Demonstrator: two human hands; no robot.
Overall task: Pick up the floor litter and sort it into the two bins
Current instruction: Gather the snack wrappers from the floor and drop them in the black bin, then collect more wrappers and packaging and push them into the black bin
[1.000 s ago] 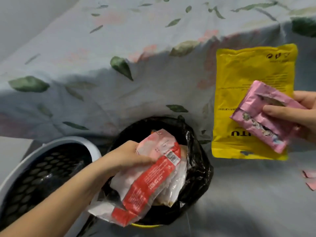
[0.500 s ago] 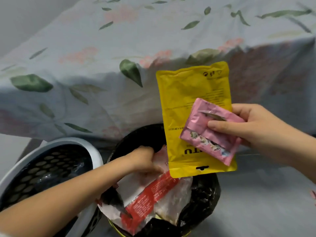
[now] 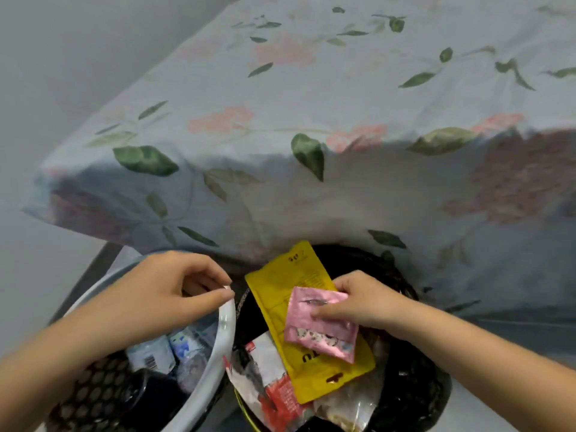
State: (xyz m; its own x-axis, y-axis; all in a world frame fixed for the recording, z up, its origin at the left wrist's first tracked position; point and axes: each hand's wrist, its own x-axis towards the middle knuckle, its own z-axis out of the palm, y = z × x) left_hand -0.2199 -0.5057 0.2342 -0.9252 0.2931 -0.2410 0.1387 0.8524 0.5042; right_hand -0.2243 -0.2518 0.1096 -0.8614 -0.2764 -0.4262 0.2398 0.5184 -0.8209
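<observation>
My right hand (image 3: 361,304) grips a pink wrapper (image 3: 318,325) and a yellow pouch (image 3: 299,310) together, held over the mouth of the black-bagged bin (image 3: 414,378). A red and white wrapper (image 3: 268,381) and a clear crumpled bag (image 3: 346,406) lie inside that bin, under the pouch. My left hand (image 3: 174,291) hovers above the white rim of the mesh-sided bin (image 3: 226,325), thumb and forefinger close together, holding nothing. That white bin holds plastic bottles (image 3: 168,353).
A bed with a pale floral sheet (image 3: 311,135) overhangs both bins from behind. Grey floor shows at the right and the left edges. A grey wall stands at the upper left.
My right hand has carried the pouch and pink wrapper down and left over the black bin. My left hand let go of the red and white wrapper and moved left over the white bin.
</observation>
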